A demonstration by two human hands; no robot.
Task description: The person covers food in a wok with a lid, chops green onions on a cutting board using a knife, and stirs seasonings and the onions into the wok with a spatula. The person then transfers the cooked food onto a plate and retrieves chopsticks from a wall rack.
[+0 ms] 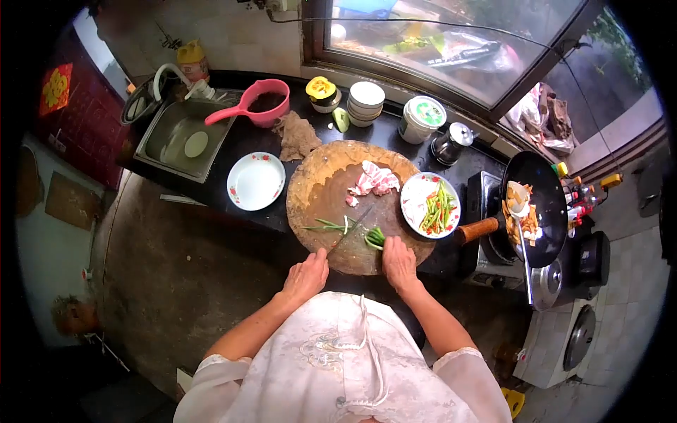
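Observation:
My left hand (308,273) is closed around the handle of a kitchen knife, whose blade (350,230) slants up and right over the round wooden chopping board (310,183). At the board's near right edge, my right hand (400,262) is closed on a small bunch of scallions (374,238), their green ends showing past the fingers. A few loose scallion pieces (328,225) lie left of the blade. Farther back on the board is sliced raw meat (375,178). Against the board's right side stands a plate (410,204) with cut green and red peppers (441,210).
An empty floral plate (255,181) and a brown cloth (296,136) are left of the board. Behind stand a pink ladle-shaped basin (268,103), stacked bowls (365,106) and a white tub (422,118). A wok (543,176) with food sits right, its handle (477,230) pointing toward the board.

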